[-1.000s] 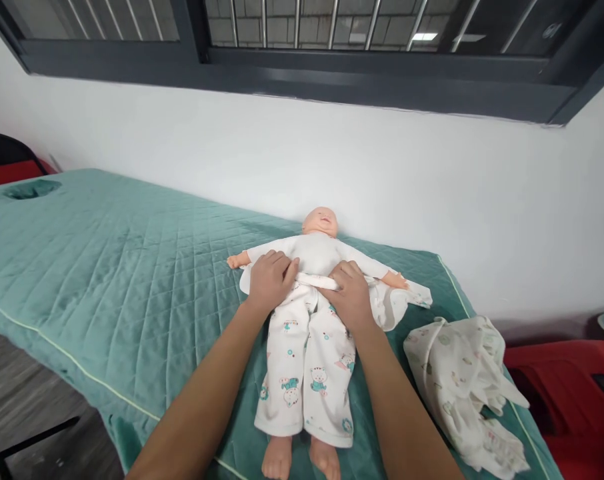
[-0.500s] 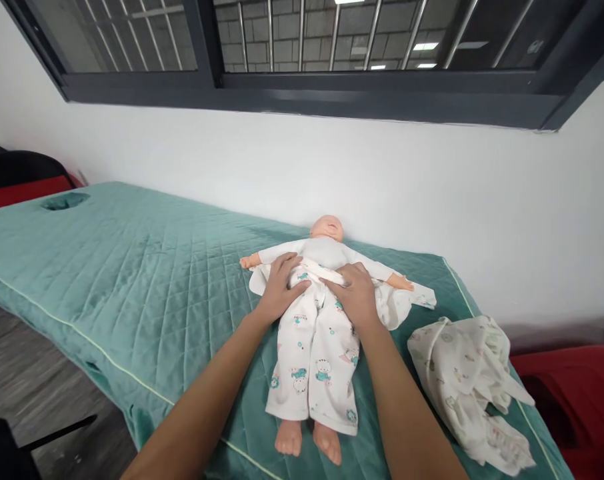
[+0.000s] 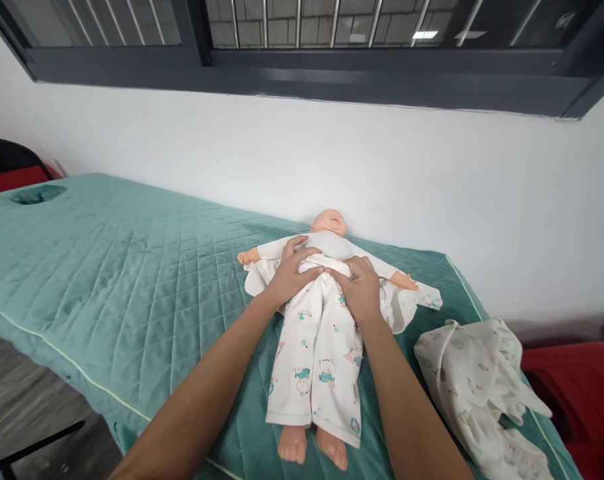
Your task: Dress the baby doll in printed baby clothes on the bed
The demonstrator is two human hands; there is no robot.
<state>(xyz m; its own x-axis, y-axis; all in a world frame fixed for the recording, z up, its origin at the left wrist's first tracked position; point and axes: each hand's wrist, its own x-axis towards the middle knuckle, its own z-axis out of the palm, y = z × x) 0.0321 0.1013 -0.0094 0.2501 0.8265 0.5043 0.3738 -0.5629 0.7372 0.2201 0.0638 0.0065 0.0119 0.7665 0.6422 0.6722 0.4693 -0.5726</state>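
A baby doll lies on its back in a white long-sleeved top, arms stretched out sideways. White baby pants with printed bears cover its legs, and the bare feet stick out below. At the waist on the left side, my left hand rests with its fingers spread over the cloth. Across from it, my right hand has its fingers bent around the pants' waistband, thumb towards the middle. The fingertips of my right hand are partly hidden. Loose white printed cloth lies spread beneath the doll's arms.
A crumpled white printed cloth lies right of the doll. The bed has a green quilted cover with a hole at the far left. Behind it are a white wall and a barred window; a red object stands at the right.
My left hand has moved inwards and up along the waist, its thumb now closer to my right thumb. My right hand stays at the waistband. The view has tilted down slightly.
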